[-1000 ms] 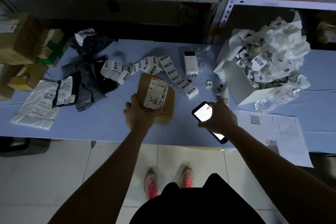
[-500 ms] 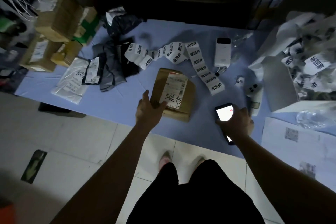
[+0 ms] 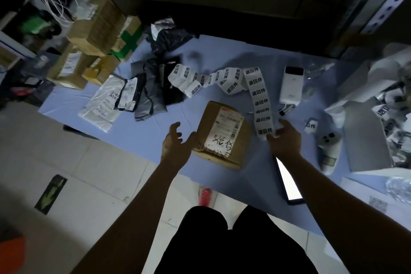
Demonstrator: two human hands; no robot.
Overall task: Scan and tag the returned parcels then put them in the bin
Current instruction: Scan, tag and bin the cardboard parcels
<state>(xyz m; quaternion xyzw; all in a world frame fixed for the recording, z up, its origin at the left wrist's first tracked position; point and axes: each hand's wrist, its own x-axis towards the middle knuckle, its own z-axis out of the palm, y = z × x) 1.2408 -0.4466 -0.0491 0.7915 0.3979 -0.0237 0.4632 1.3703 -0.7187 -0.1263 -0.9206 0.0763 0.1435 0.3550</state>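
Stockroom, blue table. Cardboard parcel near front edge, beside empty, spread-fingered left hand. Right hand at label strip end, pinch unclear. Possible risks: forearm knocking lit phone off edge; strip tearing crooked.

We count one brown cardboard parcel near the worktop's front edge, one long strip of white stickers printed in black, and one loose white sticker. There is one white slab-shaped power bank, one white handheld scanner and one lit black phone. Towards the left edge lies one white plastic mailer bag; the dark grey bags and the stacked cardboard boxes at the far left corner overlap too much for us to count
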